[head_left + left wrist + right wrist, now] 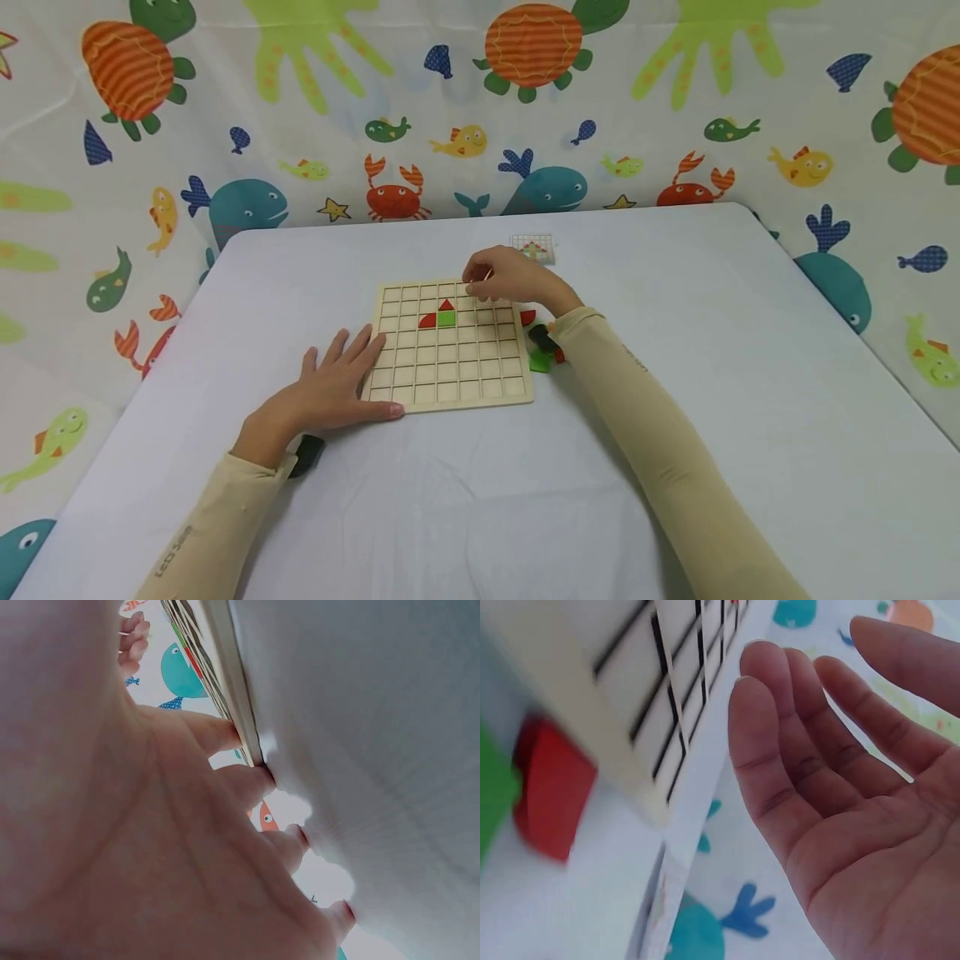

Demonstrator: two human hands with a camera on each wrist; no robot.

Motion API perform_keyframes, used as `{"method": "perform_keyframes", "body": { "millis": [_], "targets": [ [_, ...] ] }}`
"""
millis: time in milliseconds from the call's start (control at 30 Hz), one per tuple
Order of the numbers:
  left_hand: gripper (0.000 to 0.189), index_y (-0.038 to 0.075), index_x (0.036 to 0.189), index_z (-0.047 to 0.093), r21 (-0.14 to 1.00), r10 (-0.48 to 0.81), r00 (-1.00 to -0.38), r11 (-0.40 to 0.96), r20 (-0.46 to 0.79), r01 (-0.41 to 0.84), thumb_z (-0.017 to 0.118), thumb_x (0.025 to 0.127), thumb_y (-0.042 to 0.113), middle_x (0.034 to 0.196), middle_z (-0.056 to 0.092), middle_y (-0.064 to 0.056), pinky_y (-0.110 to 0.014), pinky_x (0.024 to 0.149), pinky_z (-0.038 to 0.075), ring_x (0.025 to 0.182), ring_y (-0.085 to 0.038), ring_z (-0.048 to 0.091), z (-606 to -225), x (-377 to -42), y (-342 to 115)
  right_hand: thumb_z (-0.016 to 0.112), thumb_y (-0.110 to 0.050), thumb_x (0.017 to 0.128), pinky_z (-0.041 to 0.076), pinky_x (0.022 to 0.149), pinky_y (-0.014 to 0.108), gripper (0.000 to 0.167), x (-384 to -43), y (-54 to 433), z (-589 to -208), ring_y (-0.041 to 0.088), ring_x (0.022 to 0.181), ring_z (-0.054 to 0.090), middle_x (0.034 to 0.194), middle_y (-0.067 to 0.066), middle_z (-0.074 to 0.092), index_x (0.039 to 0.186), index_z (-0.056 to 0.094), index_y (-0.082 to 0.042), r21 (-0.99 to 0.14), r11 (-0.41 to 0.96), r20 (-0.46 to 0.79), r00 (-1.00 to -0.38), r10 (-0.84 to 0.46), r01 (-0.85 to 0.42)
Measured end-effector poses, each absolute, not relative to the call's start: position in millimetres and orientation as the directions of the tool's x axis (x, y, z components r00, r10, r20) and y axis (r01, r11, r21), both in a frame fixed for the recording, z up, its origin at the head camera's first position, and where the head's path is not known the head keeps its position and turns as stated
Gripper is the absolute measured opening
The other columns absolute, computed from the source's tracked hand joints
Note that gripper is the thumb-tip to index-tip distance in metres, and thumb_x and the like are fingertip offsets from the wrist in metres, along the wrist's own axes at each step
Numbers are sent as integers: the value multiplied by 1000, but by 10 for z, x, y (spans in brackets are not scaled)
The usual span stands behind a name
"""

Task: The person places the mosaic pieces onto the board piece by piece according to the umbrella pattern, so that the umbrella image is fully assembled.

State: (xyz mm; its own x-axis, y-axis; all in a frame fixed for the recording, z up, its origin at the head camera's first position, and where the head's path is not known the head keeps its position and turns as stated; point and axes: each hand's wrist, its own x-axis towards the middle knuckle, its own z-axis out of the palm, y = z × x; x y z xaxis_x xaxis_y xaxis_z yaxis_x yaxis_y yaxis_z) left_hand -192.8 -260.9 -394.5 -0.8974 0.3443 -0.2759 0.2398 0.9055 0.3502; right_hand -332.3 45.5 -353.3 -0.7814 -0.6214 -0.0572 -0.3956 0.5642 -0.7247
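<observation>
A square wooden grid board lies on the table. A red triangle, a green square and a red rounded piece sit together in its upper left cells. My left hand rests at the board's left edge with fingers spread, its thumb at the front left corner. Over the board's upper right part hovers my right hand, fingers bent loosely. In the right wrist view the thumb stands apart from the fingers, and no piece shows between them.
Beside the board's right edge lie several loose pieces, among them a green one and a red one, partly hidden by the right wrist. Behind the board is a small pattern card. A printed sea-animal cloth hangs behind the white table.
</observation>
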Motion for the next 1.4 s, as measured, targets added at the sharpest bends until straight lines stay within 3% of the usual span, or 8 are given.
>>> {"method": "perform_keyframes", "body": {
  "millis": [433,667,833,1000,1200,1400],
  "targets": [
    [123,7,172,18,361,339,-903,903,-265,233,75,86,74,178,5,-22,-78,117,-7,160,-52,-6,-3977,-1922,-2614,72,-17,103,51,106,46,34,-3356,1110,-3430,30,113,64,123,13,72,130,69,3,-819,504,-20,-864,-503,-275],
    [123,6,172,18,349,335,-900,908,-278,230,75,85,73,178,6,-23,-78,118,-6,160,-53,-5,-3949,-1929,-2555,74,-20,102,52,98,47,28,-3334,1543,-3467,33,106,58,113,15,68,121,69,1,-736,654,-139,-906,-399,-175],
    [124,7,172,17,345,338,-899,909,-278,235,75,86,74,178,5,-22,-78,117,-6,160,-53,-5,-3943,-1938,-2581,76,-29,101,50,88,43,29,-3364,1684,-3521,31,99,56,101,13,64,111,68,-3,-603,790,-317,-875,-367,-112],
    [124,6,172,17,345,333,-903,910,-272,232,75,86,74,178,4,-22,-79,117,-6,160,-53,-5,-3954,-1921,-2620,79,-34,97,47,86,40,31,-3394,1644,-3576,29,104,54,101,12,62,104,69,-5,-532,841,-415,-838,-355,-93],
    [123,6,172,18,355,343,-902,903,-263,240,75,86,73,178,5,-22,-78,117,-6,160,-53,-5,-3955,-1924,-2621,81,-30,95,48,87,42,30,-3394,1559,-3608,31,107,55,104,13,61,105,66,-5,-446,889,-422,-853,-307,-100],
    [123,6,172,17,352,342,-901,905,-268,239,74,87,73,178,4,-22,-78,117,-6,160,-53,-5,-3938,-1914,-2603,77,-18,96,49,94,46,27,-3379,1525,-3626,34,110,54,112,16,61,113,62,-3,-519,845,-384,-846,-369,-133]
  ]
}}
